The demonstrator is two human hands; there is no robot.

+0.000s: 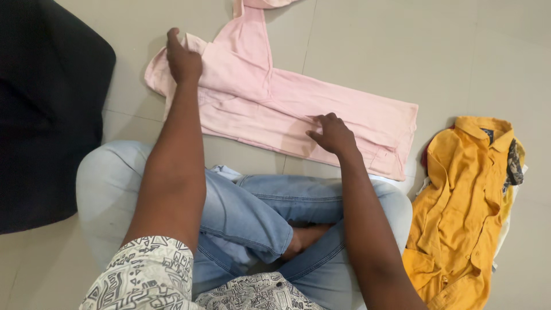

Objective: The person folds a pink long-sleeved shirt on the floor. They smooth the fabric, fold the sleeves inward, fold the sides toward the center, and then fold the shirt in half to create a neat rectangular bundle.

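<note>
A pink shirt [287, 103] lies flat and partly folded on the tiled floor in front of my crossed legs. My left hand [182, 57] rests on its left end, fingers closed over the fabric near the collar edge. My right hand [332, 133] presses on the shirt's near edge towards the middle, fingertips pinching a fold of the cloth. One pink sleeve [252, 23] runs away from me towards the top of the view.
A crumpled yellow shirt [459, 212] lies on the floor at my right, on top of other clothes. A large black object [46, 109] fills the left side. My legs in light blue jeans [270, 212] are crossed below the pink shirt.
</note>
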